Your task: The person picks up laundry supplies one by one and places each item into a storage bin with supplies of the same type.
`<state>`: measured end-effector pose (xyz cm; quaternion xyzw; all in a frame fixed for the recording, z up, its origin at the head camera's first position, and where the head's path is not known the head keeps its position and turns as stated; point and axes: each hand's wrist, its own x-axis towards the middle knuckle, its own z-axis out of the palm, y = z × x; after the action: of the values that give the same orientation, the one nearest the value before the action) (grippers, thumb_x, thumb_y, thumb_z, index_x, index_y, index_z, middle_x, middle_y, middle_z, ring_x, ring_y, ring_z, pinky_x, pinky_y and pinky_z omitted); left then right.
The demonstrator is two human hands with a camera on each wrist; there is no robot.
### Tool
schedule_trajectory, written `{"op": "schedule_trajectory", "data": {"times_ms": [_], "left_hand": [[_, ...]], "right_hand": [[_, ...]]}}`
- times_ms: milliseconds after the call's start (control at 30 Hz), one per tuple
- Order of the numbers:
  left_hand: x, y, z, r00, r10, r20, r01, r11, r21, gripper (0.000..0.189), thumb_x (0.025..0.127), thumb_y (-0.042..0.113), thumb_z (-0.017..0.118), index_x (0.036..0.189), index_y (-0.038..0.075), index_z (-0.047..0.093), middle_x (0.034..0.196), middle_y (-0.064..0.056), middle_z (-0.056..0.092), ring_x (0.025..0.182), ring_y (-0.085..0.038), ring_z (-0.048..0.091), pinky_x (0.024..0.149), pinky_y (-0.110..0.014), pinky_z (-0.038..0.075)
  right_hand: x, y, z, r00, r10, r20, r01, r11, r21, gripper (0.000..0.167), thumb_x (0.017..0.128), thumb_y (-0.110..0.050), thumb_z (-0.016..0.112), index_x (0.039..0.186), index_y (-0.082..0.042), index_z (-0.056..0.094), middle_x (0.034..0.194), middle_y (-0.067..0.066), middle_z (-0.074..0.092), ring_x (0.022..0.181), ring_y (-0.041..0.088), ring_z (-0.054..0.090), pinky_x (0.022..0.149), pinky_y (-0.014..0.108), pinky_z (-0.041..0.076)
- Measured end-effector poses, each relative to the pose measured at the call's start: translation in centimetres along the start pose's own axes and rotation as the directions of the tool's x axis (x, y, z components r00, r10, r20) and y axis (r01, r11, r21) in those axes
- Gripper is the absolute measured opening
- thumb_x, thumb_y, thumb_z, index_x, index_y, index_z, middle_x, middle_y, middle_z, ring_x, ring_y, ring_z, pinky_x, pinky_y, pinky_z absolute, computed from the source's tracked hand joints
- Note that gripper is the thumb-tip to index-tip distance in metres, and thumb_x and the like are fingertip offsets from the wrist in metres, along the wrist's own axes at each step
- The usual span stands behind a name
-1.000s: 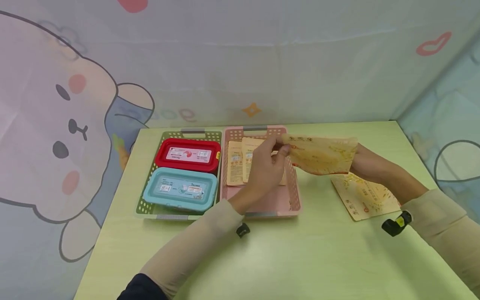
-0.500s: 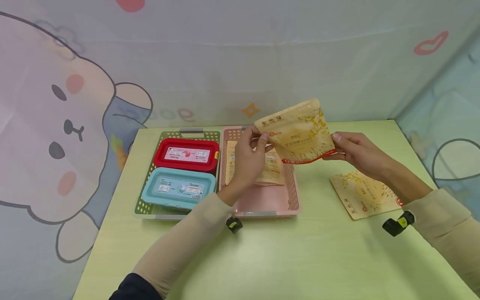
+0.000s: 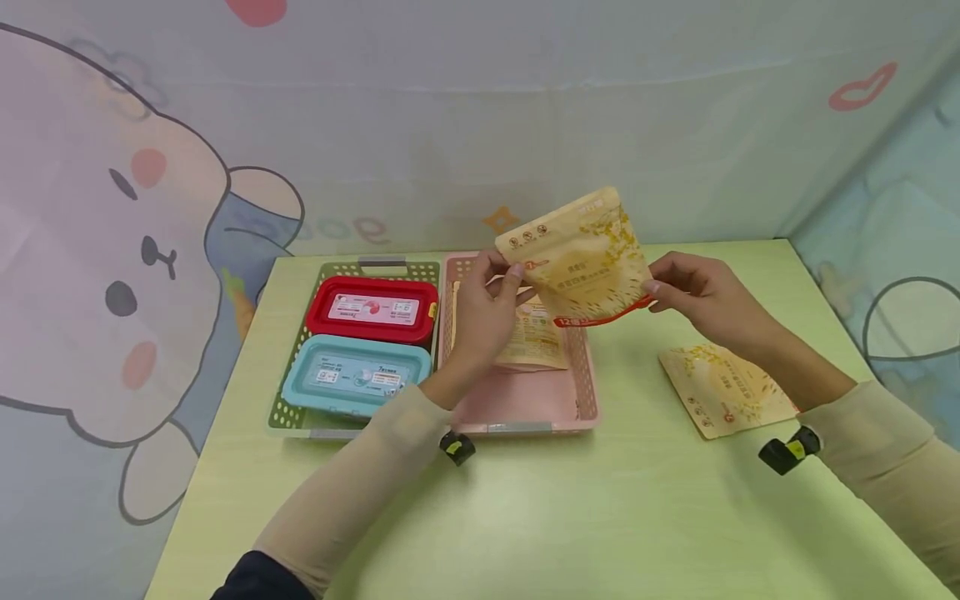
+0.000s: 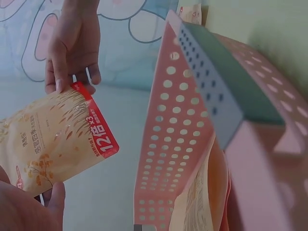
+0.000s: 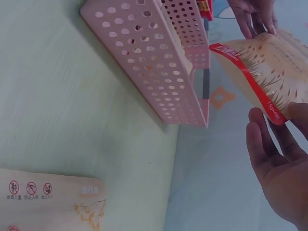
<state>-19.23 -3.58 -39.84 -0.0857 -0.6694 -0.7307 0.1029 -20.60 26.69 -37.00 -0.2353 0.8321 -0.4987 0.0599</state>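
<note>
Both hands hold up a beige pouch point(image 3: 577, 258) with a red bottom strip, tilted with its printed front toward me. At its left edge my left hand point(image 3: 483, 312) pinches it between thumb and fingers. My right hand point(image 3: 716, 304) pinches the red corner on the right; in the right wrist view its thumb lies on the front and its fingers behind. Below the held pouch stands a pink basket point(image 3: 588, 400) with similar pouches point(image 3: 536, 337) inside, partly hidden by my left hand. Another beige pouch point(image 3: 731, 392) lies flat on the table under my right forearm.
Left of the pink basket is a green basket point(image 3: 277, 412) holding a red-lidded box point(image 3: 371, 310) and a light-blue box point(image 3: 358, 375). The yellow-green table point(image 3: 570, 517) ends at a cartoon-printed cloth point(image 3: 637, 125) behind and at the sides.
The pouch has risen and shifted left, tipping from nearly edge-on to showing its printed front. Both hands have moved left with it; the pouch on the table stayed put.
</note>
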Motion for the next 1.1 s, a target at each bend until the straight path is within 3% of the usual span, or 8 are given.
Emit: {"op": "schedule_trajectory", "data": {"times_ms": [300,467,767,1100], "left_hand": [[0.1,0.9,-1.0,0.999,0.022,0.023,-0.023,0.998,0.052,0.015,0.109,0.009,0.06,0.118,-0.002,0.059,0.116,-0.017,0.06,0.108,-0.031,0.073,0.088,-0.033,0.062],[0.2,1.3,-1.8,0.999,0.042,0.033,-0.045,0.994,0.1,0.013,0.108,0.011,0.063,0.115,0.0,0.062,0.113,-0.014,0.061,0.101,-0.027,0.074,0.083,-0.034,0.063],[0.3,2.0,-3.2,0.996,0.059,0.066,-0.067,0.991,0.119,0.013,0.108,0.013,0.063,0.115,0.003,0.063,0.109,-0.012,0.061,0.095,-0.025,0.071,0.077,-0.038,0.064],[0.1,2.0,-3.7,0.998,0.06,0.004,-0.06,0.987,0.149,0.015,0.109,0.016,0.063,0.118,0.004,0.064,0.108,-0.011,0.06,0.097,-0.033,0.067,0.069,-0.045,0.065]], "right_hand": [[0.1,-1.2,0.9,0.996,-0.039,-0.075,0.027,0.988,-0.152,0.012,0.106,-0.009,0.065,0.113,-0.004,0.074,0.105,0.011,0.073,0.085,0.011,0.071,0.076,0.021,0.057],[0.1,-1.3,1.5,0.993,-0.049,-0.108,0.026,0.979,-0.203,0.009,0.105,-0.01,0.067,0.111,-0.007,0.074,0.101,0.009,0.073,0.084,0.016,0.067,0.072,0.019,0.054],[0.2,-1.7,2.8,0.994,-0.045,-0.103,0.023,0.979,-0.204,0.006,0.105,-0.009,0.067,0.107,-0.009,0.072,0.095,0.005,0.071,0.08,0.016,0.067,0.069,0.022,0.053],[0.8,-1.8,4.0,0.994,-0.061,-0.086,0.041,0.976,-0.213,0.007,0.106,-0.012,0.066,0.11,-0.008,0.07,0.093,0.007,0.07,0.077,0.017,0.066,0.065,0.026,0.05]]}}
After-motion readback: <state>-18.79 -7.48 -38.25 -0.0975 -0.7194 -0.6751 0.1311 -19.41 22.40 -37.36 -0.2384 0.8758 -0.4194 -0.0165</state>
